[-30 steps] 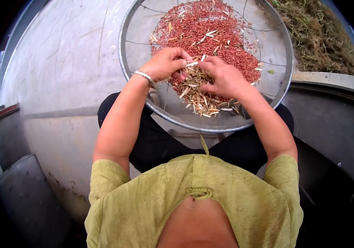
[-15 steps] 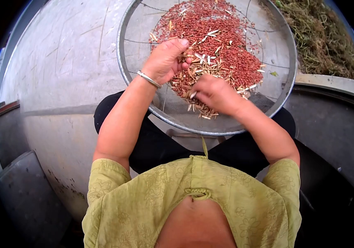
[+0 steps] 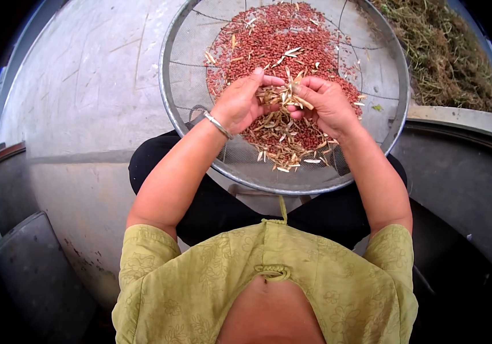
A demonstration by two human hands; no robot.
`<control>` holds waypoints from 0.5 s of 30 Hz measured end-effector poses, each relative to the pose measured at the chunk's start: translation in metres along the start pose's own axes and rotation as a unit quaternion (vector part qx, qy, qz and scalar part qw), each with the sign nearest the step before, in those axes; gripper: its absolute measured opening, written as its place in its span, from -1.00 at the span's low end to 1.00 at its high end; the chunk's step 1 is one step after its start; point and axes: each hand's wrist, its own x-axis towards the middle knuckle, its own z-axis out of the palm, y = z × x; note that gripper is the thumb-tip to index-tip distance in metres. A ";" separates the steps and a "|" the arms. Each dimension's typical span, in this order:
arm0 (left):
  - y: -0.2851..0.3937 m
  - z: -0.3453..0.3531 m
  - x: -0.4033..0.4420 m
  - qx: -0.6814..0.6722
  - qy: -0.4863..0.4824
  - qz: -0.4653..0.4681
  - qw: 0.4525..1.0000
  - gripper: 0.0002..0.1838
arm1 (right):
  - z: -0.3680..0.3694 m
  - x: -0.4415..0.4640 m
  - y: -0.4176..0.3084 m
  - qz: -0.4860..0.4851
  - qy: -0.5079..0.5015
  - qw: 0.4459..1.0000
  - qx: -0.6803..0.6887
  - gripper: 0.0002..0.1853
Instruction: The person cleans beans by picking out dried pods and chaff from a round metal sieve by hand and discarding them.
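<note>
A round wire-mesh sieve (image 3: 169, 86) with a metal rim rests across my knees. Inside it lie many small red beans (image 3: 280, 34), mixed with dry pod husks (image 3: 283, 135) toward the near side. Above the beans, my left hand (image 3: 240, 102) is cupped with its fingers curled around a bunch of dry husks (image 3: 274, 98). My right hand (image 3: 327, 109) meets it from the other side, its thumb and fingers closed on husks at the bunch's right end. Some fingertips are hidden behind the husks. A bracelet circles my left wrist.
A heap of dried plant stalks (image 3: 441, 57) lies at the upper right, behind a low pale ledge (image 3: 464, 118). Grey concrete floor (image 3: 85, 74) stretches to the left. A dark flat panel (image 3: 42, 269) stands at the lower left.
My right hand has risen from the near husks to meet my left hand, and now grips husks there. The left hand has shifted slightly right and nearer; its bunch looks bigger.
</note>
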 end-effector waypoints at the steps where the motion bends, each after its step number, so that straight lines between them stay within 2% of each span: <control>1: 0.000 0.002 -0.001 -0.021 -0.014 -0.015 1.000 -0.51 | 0.002 0.000 -0.001 -0.018 0.007 0.999 -0.043 -0.83; 2: 0.000 0.003 -0.001 -0.043 -0.027 -0.030 0.998 -0.49 | 0.005 -0.002 -0.002 -0.018 0.007 0.999 -0.043 -0.83; 4: -0.007 0.000 0.003 -0.051 -0.046 -0.032 0.997 -0.47 | 0.009 -0.004 -0.005 -0.056 0.014 0.985 -0.162 -0.80; 5: -0.010 0.000 0.005 -0.059 -0.064 -0.035 0.996 -0.45 | 0.006 -0.004 -0.003 -0.056 0.014 0.985 -0.162 -0.80; 7: -0.008 0.006 0.001 -0.069 -0.044 -0.033 0.996 -0.44 | 0.001 -0.002 0.000 -0.146 -0.037 0.937 -0.317 -0.68; 8: -0.007 0.008 -0.001 -0.079 -0.024 -0.031 0.996 -0.44 | 0.001 -0.004 0.000 -0.145 -0.038 0.936 -0.317 -0.68; 10: -0.006 0.008 -0.001 -0.077 -0.046 -0.029 0.996 -0.44 | 0.011 -0.017 -0.004 -0.219 -0.077 0.889 -0.394 -0.59; 11: -0.005 0.011 -0.004 -0.092 -0.022 -0.044 0.995 -0.45 | 0.017 -0.020 -0.005 -0.305 -0.077 0.848 -0.427 -0.56; 12: -0.004 0.015 -0.006 -0.106 0.002 -0.059 0.993 -0.46 | 0.018 -0.022 -0.007 -0.304 -0.078 0.848 -0.426 -0.56; 14: -0.007 0.014 -0.002 -0.130 0.001 -0.058 0.990 -0.47 | 0.018 -0.025 -0.012 -0.230 -0.104 0.914 -0.317 -0.56; 15: -0.009 0.012 0.000 -0.138 0.009 -0.056 0.989 -0.47 | 0.016 -0.024 -0.014 -0.283 -0.077 0.895 -0.337 -0.58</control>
